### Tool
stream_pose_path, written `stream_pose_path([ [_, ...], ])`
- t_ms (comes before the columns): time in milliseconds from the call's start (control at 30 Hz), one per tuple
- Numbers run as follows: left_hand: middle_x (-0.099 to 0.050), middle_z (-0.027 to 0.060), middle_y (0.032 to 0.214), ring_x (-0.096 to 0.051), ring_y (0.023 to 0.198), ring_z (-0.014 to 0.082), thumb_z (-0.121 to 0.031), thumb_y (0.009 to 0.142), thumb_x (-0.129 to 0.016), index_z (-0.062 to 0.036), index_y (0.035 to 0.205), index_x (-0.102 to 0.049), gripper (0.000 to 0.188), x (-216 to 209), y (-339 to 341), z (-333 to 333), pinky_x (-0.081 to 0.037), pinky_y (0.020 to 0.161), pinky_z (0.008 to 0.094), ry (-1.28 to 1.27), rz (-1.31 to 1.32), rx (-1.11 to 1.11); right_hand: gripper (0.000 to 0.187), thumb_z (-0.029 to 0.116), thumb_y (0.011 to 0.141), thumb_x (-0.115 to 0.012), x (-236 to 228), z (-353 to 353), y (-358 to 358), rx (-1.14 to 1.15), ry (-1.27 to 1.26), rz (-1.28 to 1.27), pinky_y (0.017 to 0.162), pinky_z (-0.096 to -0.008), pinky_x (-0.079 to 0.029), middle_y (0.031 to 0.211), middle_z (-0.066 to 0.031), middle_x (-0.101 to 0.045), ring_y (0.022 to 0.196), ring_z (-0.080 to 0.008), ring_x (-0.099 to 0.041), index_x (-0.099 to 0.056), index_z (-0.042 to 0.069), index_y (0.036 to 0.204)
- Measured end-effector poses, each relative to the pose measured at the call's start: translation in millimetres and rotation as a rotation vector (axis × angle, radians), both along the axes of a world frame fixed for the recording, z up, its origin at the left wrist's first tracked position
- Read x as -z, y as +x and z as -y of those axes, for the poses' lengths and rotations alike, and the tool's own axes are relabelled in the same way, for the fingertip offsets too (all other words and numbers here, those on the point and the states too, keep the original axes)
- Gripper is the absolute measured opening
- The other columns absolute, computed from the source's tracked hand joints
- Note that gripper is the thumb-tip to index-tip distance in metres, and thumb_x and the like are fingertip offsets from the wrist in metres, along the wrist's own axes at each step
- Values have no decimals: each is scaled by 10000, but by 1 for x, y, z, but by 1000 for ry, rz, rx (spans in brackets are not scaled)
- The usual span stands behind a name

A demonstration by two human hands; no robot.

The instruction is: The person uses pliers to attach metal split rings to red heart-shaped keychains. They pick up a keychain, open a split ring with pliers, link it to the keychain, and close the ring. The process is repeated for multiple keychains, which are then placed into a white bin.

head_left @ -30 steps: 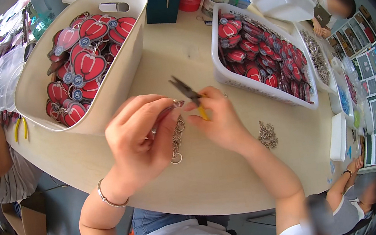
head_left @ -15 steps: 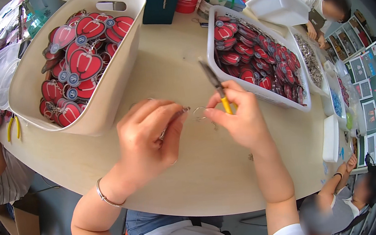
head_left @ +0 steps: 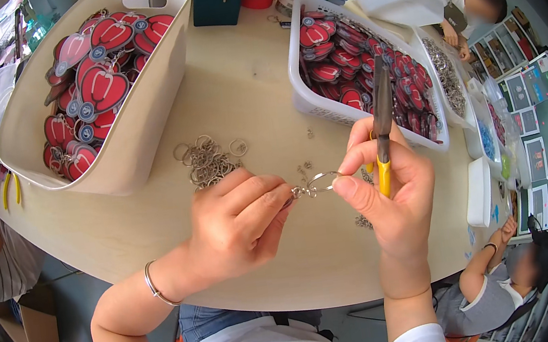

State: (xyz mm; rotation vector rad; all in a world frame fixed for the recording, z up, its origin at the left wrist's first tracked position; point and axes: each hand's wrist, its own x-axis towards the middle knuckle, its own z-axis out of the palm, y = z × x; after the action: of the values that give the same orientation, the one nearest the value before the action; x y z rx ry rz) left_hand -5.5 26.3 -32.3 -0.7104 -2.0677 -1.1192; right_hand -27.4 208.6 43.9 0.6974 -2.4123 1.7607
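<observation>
My left hand [head_left: 236, 224] is closed, pinching a keychain whose short metal links [head_left: 299, 192] stick out past the fingertips; a dark edge shows there, but most of it is hidden. A large metal split ring [head_left: 321, 183] meets those links. My right hand [head_left: 392, 197] grips that ring between thumb and forefinger. Pliers with yellow handles [head_left: 383, 115] also rest in the right hand, jaws pointing up and away. Just beyond the left hand lies a pile of split rings [head_left: 209, 159]. Small metal links [head_left: 305, 170] are scattered behind the held ring.
A tall cream bin [head_left: 162, 106] of red heart-shaped keychains stands at left. At right is a white basket [head_left: 298, 88] of similar red pieces, beside a tray of metal parts [head_left: 444, 72]. Yellow-handled pliers [head_left: 11, 189] lie far left. Other people sit around the table.
The split ring has come up to the links at my left fingertips. My right hand has moved right and slightly nearer, with the pliers. The left hand has lowered, uncovering the ring pile.
</observation>
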Motion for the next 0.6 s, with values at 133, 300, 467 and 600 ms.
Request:
stream_pose_path([
  [133, -636, 45, 790, -536, 558, 169, 28, 612, -740, -21, 860, -660, 266, 0, 1, 0, -423, 422, 283, 11, -8, -4, 152, 79, 772, -754, 1, 4, 0, -22, 15, -1, 797, -281, -414, 924, -60, -511, 851, -159, -503, -650, -25, 813],
  [300, -646, 87, 789, -545, 547, 182, 51, 611, -736, -2, 847, -666, 252, -3, 3, 1, -415, 429, 280, 15, -2, 10, 146, 72, 772, -751, 1, 4, 0, -16, 3, 13, 804, -282, -412, 927, -63, -507, 858, -160, -500, -651, -26, 811],
  [467, -644, 71, 792, -532, 543, 173, 38, 604, -740, -4, 851, -663, 262, -2, 2, 1, -413, 417, 277, 36, -34, 1, 141, 61, 769, -750, 0, 3, 1, -20, -11, 12, 808, -288, -411, 927, -66, -502, 864, -164, -499, -651, -29, 812],
  [600, -657, 108, 793, -547, 542, 191, 62, 613, -731, 11, 828, -670, 229, -5, 3, 1, -418, 438, 274, 37, -19, 18, 140, 55, 769, -749, 0, 2, 1, -8, -4, 11, 810, -288, -409, 934, -66, -498, 865, -163, -499, -651, -32, 819],
])
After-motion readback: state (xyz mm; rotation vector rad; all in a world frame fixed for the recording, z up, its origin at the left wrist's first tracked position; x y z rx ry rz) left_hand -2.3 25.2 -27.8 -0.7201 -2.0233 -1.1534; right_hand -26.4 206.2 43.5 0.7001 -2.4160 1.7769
